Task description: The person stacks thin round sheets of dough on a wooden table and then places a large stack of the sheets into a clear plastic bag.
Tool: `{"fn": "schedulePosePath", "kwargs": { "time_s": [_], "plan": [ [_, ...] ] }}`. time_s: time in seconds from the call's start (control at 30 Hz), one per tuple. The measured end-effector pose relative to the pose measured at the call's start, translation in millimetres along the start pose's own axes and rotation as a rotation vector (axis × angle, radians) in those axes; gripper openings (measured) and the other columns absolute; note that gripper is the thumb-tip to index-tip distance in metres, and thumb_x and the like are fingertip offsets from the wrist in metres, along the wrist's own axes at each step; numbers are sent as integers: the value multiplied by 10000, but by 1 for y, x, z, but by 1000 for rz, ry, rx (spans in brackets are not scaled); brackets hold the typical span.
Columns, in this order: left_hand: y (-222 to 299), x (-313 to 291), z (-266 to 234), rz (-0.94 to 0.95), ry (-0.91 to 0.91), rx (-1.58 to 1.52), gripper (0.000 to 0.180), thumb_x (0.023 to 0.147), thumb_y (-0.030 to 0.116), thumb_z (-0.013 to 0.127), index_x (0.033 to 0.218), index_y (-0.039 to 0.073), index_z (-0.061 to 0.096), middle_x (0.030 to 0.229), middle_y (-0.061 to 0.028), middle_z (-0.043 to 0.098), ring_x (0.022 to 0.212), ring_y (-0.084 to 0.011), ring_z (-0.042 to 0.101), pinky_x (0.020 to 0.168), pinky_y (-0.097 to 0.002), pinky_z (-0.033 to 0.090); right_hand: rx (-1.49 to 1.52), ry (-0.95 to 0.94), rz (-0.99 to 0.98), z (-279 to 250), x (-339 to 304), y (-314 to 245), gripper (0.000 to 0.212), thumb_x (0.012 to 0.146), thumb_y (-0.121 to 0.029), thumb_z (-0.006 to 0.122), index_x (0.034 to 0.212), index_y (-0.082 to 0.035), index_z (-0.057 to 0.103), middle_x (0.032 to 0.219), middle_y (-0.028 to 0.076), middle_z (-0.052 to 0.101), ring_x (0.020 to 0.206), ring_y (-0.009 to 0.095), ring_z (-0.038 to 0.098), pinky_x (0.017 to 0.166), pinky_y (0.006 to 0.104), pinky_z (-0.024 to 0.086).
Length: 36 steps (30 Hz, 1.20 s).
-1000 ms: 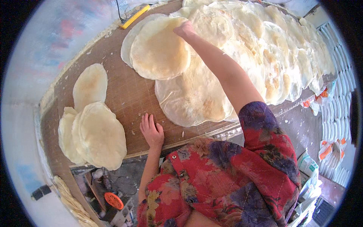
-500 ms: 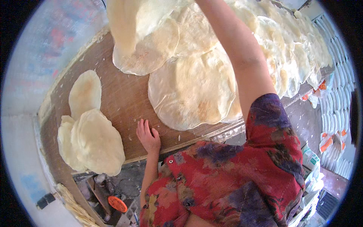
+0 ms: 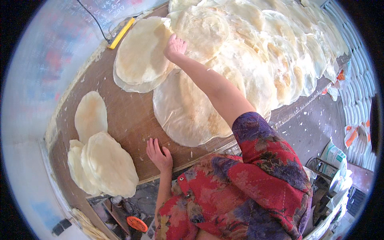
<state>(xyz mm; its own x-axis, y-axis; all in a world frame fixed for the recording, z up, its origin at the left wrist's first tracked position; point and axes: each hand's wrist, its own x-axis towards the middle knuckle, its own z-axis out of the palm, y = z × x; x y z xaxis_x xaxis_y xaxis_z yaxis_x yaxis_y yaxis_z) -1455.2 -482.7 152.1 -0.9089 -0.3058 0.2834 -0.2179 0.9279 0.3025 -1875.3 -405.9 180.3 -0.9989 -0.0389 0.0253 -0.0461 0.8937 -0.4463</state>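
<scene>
My left hand (image 3: 160, 157) lies flat on the brown wooden table (image 3: 132, 120), fingers apart and holding nothing. At the far side, my right hand (image 3: 175, 49) is closed at the right edge of a large, thin, pale round flatbread (image 3: 142, 48). That edge is slightly raised near the fingers, and the sheet rests over another flatbread. Under my right forearm spreads a wide flatbread (image 3: 192, 112) with browned patches. Nearer my left hand is a small pile of pale flatbreads (image 3: 110, 162), with an oval one (image 3: 91, 114) just behind it.
Many overlapping flatbreads (image 3: 276, 52) cover the table's right side. A yellow bar-shaped object (image 3: 121, 33) with a black cord lies by the wall. Below the table edge is an orange-red disc (image 3: 137, 224). Stacked white sacks (image 3: 358, 84) stand at far right.
My right hand has come down into view, and the flatbread hanging at the far left now lies spread on another. My left hand stays on the table. The view has shifted slightly.
</scene>
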Motion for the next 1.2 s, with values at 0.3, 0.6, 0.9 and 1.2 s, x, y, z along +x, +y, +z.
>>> {"fn": "schedulePosePath", "kwargs": {
  "time_s": [0.3,0.6,0.9,1.2],
  "plan": [
    [1,0,3,-1,-2,-12,427,779,113,474,1188,-8,461,1282,-191,418,1213,-367,354,1013,-481,246,847,-5,23,-73,51,-5,180,785,-95,583,902,37,619,896,181,626,806,240,617,693,329,515],
    [6,3,4,4,-16,21,421,781,104,470,1186,-9,463,1279,-198,418,1211,-366,358,1006,-480,258,394,-42,-3,-157,37,186,519,735,-341,663,1070,42,557,955,179,610,851,278,608,709,357,523],
    [-3,-5,3,8,8,57,420,789,106,463,1192,-10,458,1276,-203,419,1200,-366,368,996,-481,268,1203,-381,398,-119,107,170,308,676,-202,709,904,-6,642,935,109,626,831,193,608,697,356,492],
    [3,-1,3,11,-3,25,418,802,141,453,1192,-8,460,1277,-200,421,1198,-374,366,1001,-481,264,1320,-345,-142,-209,69,15,185,682,-81,619,821,40,601,722,99,557,610,192,533,511,352,450]
  ]
}}
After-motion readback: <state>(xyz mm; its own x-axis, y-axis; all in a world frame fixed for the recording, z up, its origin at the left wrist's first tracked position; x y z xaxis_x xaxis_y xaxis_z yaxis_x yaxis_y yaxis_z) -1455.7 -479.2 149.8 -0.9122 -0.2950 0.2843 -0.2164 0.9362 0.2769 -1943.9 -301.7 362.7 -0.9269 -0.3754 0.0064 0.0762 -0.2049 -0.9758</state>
